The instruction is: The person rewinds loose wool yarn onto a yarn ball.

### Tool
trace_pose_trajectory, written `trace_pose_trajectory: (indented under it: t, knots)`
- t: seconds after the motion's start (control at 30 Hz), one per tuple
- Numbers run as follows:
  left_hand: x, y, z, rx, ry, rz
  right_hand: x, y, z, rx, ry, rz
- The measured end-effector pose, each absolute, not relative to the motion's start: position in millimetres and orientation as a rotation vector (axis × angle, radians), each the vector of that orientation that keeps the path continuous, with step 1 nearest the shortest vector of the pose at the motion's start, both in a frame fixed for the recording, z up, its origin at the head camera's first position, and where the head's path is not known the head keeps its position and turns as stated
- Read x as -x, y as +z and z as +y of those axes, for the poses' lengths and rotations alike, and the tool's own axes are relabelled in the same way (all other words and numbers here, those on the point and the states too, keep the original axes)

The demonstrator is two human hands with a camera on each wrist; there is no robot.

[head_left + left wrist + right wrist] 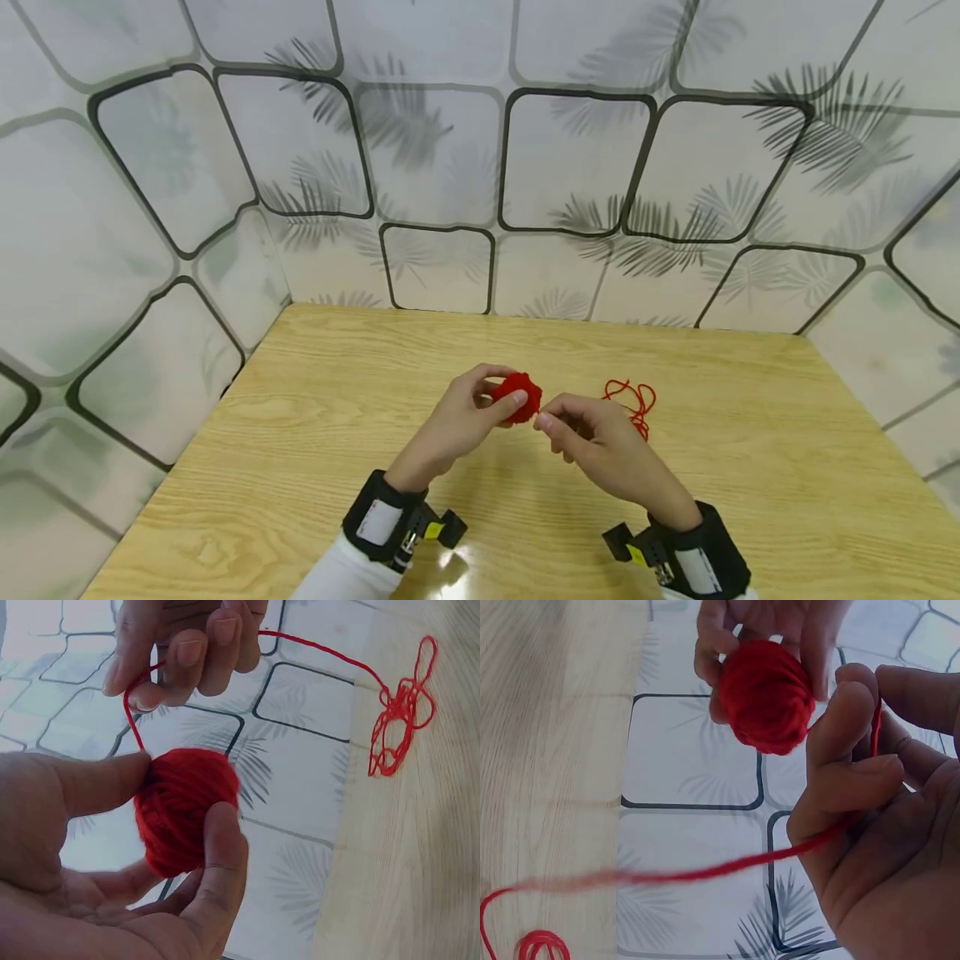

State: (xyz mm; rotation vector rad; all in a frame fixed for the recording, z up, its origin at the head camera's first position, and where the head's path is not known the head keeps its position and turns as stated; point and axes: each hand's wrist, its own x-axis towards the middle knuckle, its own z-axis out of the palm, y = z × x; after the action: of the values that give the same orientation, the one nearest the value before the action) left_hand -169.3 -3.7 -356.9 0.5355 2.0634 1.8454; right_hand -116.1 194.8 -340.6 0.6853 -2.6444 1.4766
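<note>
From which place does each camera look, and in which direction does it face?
Head: on the person's head, facing forward and down over the table; left hand, right hand and white sleeves show.
Left wrist: on that wrist, facing the red yarn ball; both hands show partly.
Right wrist: on that wrist, facing the strand and the ball; both hands show partly.
Both wrist views share the ball, strand and loose yarn.

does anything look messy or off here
Only the loose red yarn stands out slightly: it lies in jumbled loops on the table beyond the right hand, while the ball in the left hand is compactly wound. Nothing looks damaged.
</note>
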Motion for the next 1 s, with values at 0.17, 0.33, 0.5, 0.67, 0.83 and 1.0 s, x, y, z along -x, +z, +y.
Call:
trace_pose_trajectory:
  t: [0.17, 0.33, 0.5, 0.67, 0.83, 1.0]
  knots:
    - [173.2, -354.7, -4.2, -0.387, 2.073, 1.796, 114.3, -339.4, 190.8, -0.708, 1.479, -2.651]
    - [174.4, -352.9, -4.1, -0.282, 2.206, 1.604, 112.8, -340.7, 186.5, -0.71, 1.479, -2.681]
    - [173.9, -349.6, -5.7, -0.291, 2.239, 1.394, 112.6, -343.7, 182.6, -0.75, 1.487, -2.697]
    - [173.1, -345.5, -8.0, -0.408, 2.232, 1.235, 113.9, -345.2, 181.2, -0.794, 1.516, -2.692]
    - [172.9, -343.1, -10.0, -0.454, 2.226, 1.153, 116.4, -347.5, 183.5, -0.807, 1.545, -2.699]
    - [172.5, -341.2, -12.2, -0.475, 2.206, 1.15, 120.9, -351.6, 188.8, -0.783, 1.575, -2.72]
